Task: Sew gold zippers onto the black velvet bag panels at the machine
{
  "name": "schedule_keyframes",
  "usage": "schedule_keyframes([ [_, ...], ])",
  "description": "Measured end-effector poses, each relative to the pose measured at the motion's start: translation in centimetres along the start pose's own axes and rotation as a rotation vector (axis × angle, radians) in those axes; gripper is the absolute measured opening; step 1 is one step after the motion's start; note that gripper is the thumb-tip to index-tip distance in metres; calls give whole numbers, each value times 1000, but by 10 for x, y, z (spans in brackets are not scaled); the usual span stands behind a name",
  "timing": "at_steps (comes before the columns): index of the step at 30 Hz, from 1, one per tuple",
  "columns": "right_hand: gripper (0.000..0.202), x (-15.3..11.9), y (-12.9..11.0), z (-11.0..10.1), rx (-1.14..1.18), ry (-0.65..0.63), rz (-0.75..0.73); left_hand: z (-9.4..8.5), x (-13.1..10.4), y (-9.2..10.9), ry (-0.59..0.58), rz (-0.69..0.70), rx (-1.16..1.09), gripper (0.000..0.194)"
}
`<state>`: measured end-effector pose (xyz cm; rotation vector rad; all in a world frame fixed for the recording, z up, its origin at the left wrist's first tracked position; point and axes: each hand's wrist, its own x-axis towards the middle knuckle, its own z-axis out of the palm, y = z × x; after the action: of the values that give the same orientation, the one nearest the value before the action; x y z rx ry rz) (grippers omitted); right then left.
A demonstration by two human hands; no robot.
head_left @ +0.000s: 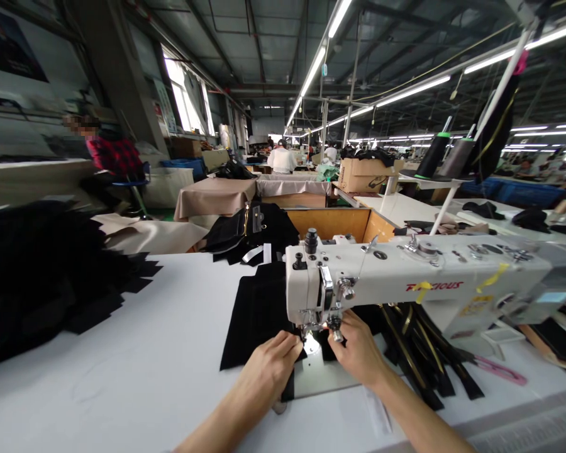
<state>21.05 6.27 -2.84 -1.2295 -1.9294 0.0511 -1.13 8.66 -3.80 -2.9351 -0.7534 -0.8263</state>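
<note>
A white sewing machine (372,277) stands before me, its needle area lit by a small lamp. Black fabric (255,314) lies flat on the table left of the needle and runs under the machine head. My left hand (273,365), fingers pressed together, pinches the edge of this fabric just left of the presser foot. Right of the foot, my right hand (358,349) has its fingers curled over a dark piece of cloth; the machine head partly hides its fingertips. Black zipper strips (417,352) with gold-coloured teeth lie under the machine arm beside my right wrist.
A big stack of black cut pieces (51,270) sits at the left. Behind the machine are a black bag piece (252,229) and a wooden bin (332,223). Pink-handled scissors (500,370) lie at the right. Thread cones (434,154) stand above. A person (116,154) sits far left.
</note>
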Motion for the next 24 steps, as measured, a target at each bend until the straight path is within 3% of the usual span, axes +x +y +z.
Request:
schedule_keyframes([
  [5,22,-3,-1,2,-22,-61,3,-3,1,-1,47,-83,47,19],
  [9,20,-4,-5,6,-91,-122,28,0,-1,-5,-44,-173,157,44],
  [13,14,-3,-8,6,-156,-191,39,9,-5,-3,-98,-371,443,50],
  [17,18,-4,-7,6,-191,-222,48,8,-15,12,-197,-550,714,55],
  [24,24,-9,-6,5,-215,-239,5,-8,-48,43,-248,-572,789,54],
])
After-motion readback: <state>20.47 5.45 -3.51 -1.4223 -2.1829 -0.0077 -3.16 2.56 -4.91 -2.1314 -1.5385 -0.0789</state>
